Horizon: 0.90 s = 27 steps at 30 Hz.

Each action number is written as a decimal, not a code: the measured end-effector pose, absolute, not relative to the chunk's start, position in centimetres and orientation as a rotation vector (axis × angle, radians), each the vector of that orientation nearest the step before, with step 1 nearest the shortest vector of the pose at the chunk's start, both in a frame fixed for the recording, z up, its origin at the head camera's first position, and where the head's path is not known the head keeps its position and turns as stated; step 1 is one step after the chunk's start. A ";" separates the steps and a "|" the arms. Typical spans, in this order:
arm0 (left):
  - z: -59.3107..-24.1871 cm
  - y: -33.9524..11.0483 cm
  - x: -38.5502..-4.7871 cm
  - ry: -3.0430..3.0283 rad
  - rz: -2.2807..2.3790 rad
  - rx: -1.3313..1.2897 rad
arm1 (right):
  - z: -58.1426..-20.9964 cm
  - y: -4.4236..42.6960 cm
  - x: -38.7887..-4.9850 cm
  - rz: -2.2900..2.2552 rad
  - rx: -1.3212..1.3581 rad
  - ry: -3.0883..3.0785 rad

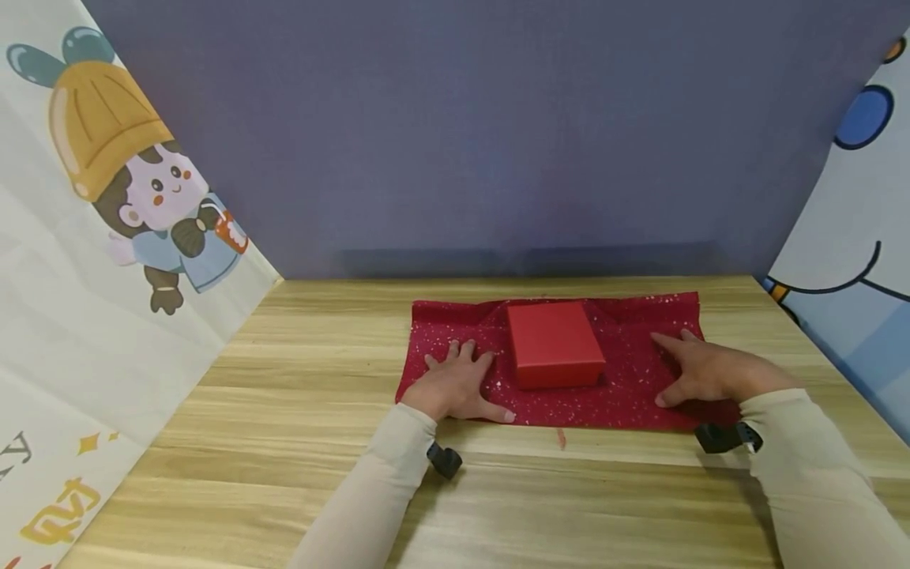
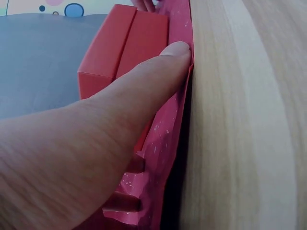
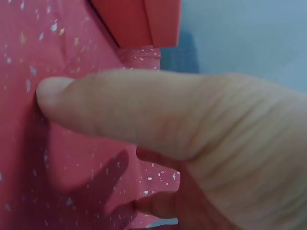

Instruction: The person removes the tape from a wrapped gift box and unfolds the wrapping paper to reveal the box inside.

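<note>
A red box (image 1: 554, 336) with a lid sits on a sheet of dark red speckled wrapping paper (image 1: 562, 411). To its left, my left hand (image 1: 458, 386) rests on the paper with fingers spread, the thumb near the front edge. In the left wrist view that thumb (image 2: 144, 86) lies across the paper in front of the box (image 2: 108, 52). My right hand (image 1: 711, 375) is over the paper's right part, fingers apart. The right wrist view has its thumb (image 3: 96, 98) touching or just above the speckled paper (image 3: 72, 172), holding nothing.
The paper lies on a wood-grain table (image 1: 284, 442). Behind it stands a grey-blue panel (image 1: 498, 142). White printed sheets with cartoons flank the table, a left sheet (image 1: 43, 276) and a right sheet (image 1: 817, 229). A black wrist device (image 1: 444, 460) is on the left wrist.
</note>
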State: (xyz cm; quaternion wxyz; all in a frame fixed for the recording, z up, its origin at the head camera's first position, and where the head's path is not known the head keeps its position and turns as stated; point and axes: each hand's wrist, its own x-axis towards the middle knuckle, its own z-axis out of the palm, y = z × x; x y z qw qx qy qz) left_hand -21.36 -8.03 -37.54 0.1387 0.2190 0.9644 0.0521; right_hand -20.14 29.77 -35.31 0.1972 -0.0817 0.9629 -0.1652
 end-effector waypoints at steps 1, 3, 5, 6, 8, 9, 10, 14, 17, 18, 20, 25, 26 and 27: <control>-37.6 -8.0 -21.4 2.789 0.154 0.632 | -35.5 29.8 -20.2 -0.467 -0.226 2.688; -37.6 -8.0 -21.4 2.791 0.160 0.631 | -35.7 29.9 -20.2 -0.466 -0.223 2.680; -37.7 -8.1 -21.6 2.799 0.168 0.640 | -35.9 30.0 -20.3 -0.459 -0.229 2.681; -37.7 -8.2 -21.6 2.805 0.177 0.646 | -36.0 30.0 -20.3 -0.457 -0.234 2.684; -37.7 -8.5 -21.8 2.812 0.210 0.662 | -36.2 30.0 -20.3 -0.443 -0.251 2.698; -37.7 -8.8 -22.0 2.817 0.231 0.670 | -36.2 29.9 -20.3 -0.434 -0.257 2.706; -37.7 -9.1 -22.2 2.819 0.254 0.676 | -36.2 29.9 -20.3 -0.426 -0.264 2.712; -37.4 -10.8 -23.0 2.811 0.357 0.692 | -36.2 29.7 -20.3 -0.383 -0.242 2.710; -37.1 -12.0 -23.6 2.806 0.411 0.673 | -36.2 29.6 -20.3 -0.357 -0.221 2.700; -37.1 -12.4 -23.7 2.809 0.418 0.658 | -36.2 29.5 -20.3 -0.353 -0.214 2.697; -37.0 -12.9 -23.9 2.807 0.434 0.630 | -36.2 29.4 -20.2 -0.344 -0.203 2.693; -37.2 -13.5 -24.2 2.792 0.443 0.554 | -36.2 29.3 -20.3 -0.361 -0.161 2.675; -37.4 -13.5 -24.3 2.791 0.437 0.540 | -36.2 29.3 -20.3 -0.372 -0.154 2.669; -37.5 -13.6 -24.4 2.791 0.434 0.530 | -36.2 29.2 -20.3 -0.378 -0.152 2.668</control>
